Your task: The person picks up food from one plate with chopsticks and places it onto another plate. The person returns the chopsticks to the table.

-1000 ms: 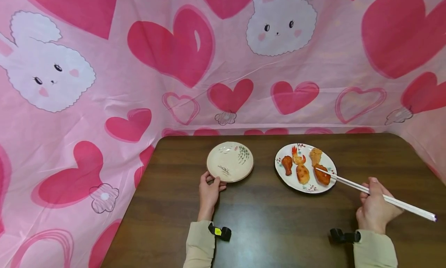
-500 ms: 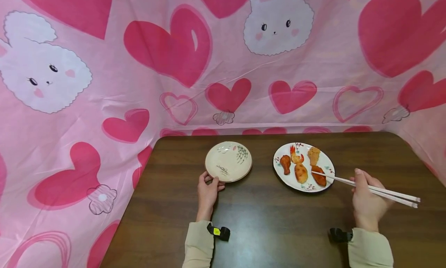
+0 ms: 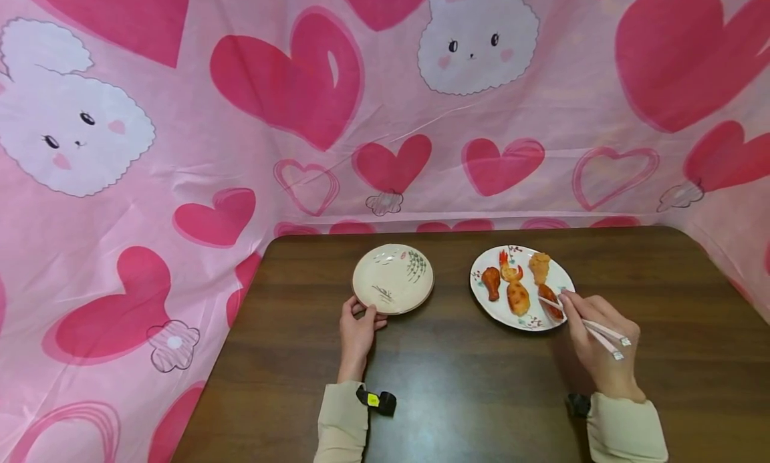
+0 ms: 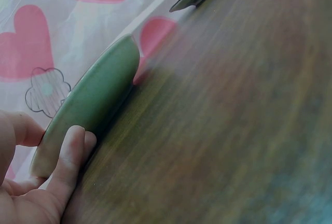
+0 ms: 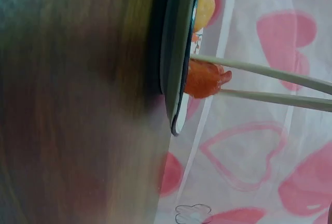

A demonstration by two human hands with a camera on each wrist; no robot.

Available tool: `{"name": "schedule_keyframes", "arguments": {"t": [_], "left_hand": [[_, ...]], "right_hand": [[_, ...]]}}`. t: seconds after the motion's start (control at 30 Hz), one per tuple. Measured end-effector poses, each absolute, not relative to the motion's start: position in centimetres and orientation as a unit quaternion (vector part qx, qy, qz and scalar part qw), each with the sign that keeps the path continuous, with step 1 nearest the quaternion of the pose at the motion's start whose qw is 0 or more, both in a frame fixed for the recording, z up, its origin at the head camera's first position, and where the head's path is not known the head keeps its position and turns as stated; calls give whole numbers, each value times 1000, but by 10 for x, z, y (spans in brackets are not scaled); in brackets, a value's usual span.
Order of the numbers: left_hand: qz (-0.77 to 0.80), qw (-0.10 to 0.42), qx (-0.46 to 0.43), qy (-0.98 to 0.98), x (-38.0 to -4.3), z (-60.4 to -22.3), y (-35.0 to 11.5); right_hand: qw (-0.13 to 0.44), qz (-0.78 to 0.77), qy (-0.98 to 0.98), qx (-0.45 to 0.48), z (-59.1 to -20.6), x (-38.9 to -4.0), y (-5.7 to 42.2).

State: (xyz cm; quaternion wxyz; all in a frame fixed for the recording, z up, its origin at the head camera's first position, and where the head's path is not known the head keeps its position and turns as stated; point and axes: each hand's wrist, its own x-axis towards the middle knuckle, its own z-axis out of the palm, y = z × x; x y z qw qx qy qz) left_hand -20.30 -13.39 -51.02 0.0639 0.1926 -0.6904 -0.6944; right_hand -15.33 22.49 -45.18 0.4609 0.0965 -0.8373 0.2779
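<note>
My left hand (image 3: 357, 333) grips the near-left rim of a small cream plate (image 3: 391, 279) with a painted design. In the left wrist view its thumb and fingers lie on either side of the plate's green-grey outer wall (image 4: 106, 86). My right hand (image 3: 601, 343) holds a pair of white chopsticks (image 3: 601, 334). Their tips straddle a glazed reddish-brown piece of chicken (image 5: 205, 80) on the white flowered plate (image 3: 478, 288); in the right wrist view one stick lies on each side of it. Also on that plate are a drumstick (image 3: 491, 282), a shrimp (image 3: 510, 270), an oval golden piece (image 3: 517, 298) and a crumbed piece (image 3: 539, 267).
Both plates stand on a dark wooden table (image 3: 457, 383), with a strip of bare wood between them. A pink cloth (image 3: 240, 115) with hearts and rabbits hangs behind and to the left. Black straps with small cameras (image 3: 385, 401) sit at the wrists.
My right hand has moved left, closer to the flowered plate, and the chopsticks now point more steeply, their tips parted around the reddish-brown chicken. My left hand keeps its hold on the cream plate.
</note>
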Motion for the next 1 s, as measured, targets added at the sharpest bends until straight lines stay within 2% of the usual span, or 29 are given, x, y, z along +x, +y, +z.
{"name": "schedule_keyframes", "arguments": {"t": [0.27, 0.43, 0.63, 0.9, 1.0], "left_hand": [[-702, 67, 191, -683, -202, -509, -133], [-705, 68, 186, -681, -201, -509, -133], [-703, 71, 184, -683, -202, -510, -133], [-706, 73, 180, -681, -203, -511, -133], [-704, 75, 182, -682, -204, -512, -132]], "right_hand": [[463, 263, -836, 136, -458, -155, 211], [472, 274, -829, 121, -462, -157, 210], [488, 346, -800, 46, -456, -159, 214], [442, 387, -802, -109, -448, -155, 226], [433, 396, -799, -135, -447, -154, 231]]}}
